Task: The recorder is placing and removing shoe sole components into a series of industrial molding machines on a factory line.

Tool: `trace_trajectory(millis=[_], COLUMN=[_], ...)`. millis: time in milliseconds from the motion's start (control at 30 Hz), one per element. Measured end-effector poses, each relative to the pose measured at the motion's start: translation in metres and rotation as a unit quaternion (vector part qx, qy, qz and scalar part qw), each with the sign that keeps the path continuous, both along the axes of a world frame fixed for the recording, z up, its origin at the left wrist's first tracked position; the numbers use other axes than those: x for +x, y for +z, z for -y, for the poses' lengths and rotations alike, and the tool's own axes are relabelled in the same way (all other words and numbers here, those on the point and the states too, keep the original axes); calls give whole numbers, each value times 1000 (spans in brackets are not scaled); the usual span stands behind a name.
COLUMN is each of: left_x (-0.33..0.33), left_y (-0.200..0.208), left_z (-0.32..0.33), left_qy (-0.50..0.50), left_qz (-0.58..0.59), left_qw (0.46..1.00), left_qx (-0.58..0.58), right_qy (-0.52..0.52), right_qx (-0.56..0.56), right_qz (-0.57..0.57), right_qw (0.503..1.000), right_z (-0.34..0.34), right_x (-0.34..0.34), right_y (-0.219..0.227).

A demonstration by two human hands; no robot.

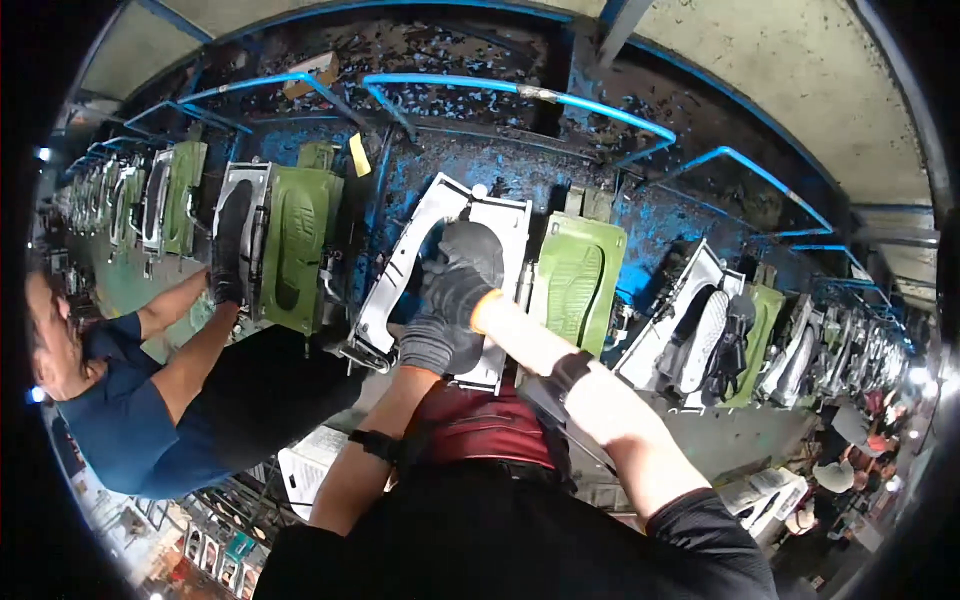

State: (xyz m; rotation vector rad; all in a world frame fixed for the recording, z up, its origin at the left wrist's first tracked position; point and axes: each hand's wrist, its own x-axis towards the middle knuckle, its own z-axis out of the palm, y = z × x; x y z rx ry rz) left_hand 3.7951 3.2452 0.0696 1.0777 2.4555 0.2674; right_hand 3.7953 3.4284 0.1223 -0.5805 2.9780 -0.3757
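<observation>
My left hand (425, 342), in a dark grey glove with an orange cuff, is wrapped around the near part of a dark shoe upper (475, 248). My right hand (458, 292), gloved alike, crosses over just above the left and grips the same piece, its fingers partly hidden. The shoe upper lies over a white metal mould frame (425, 225), which is tilted and stands open in front of me. Right beside it is a green sole mould plate (575, 285) with a foot-shaped hollow.
At my left a co-worker's gloved hand (228, 285) works at another mould beside a green plate (297, 235). A mould with a grey-soled shoe (708, 335) stands to the right. Blue guard rails (520, 90) run behind the row, before a scrap-littered ledge.
</observation>
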Motion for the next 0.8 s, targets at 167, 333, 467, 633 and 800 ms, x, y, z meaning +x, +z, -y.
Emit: trace_trajectory(millis=[167,333,467,633,800], left_x=[-7,-63,-36,26,-27], left_y=[42,141,112,79,64], left_z=[89,47,75,114,53], left_qy=[-96,3,-27,-84,28], left_qz=[54,70,158,-80,20], left_qw=[989,942,943,993,980], left_qx=[-103,-327,-292,-16,196], right_qy=[-29,-111,-88,-166,-425], right_qx=[189,-13,-16,-66,-62], right_qz=[22,-9,-23,14,9], right_qw=[981,994,996,984,903], right_z=[40,-4,-3,18,144], right_x=[-41,14,23,38,121], right_y=[61,14,17,30,-7])
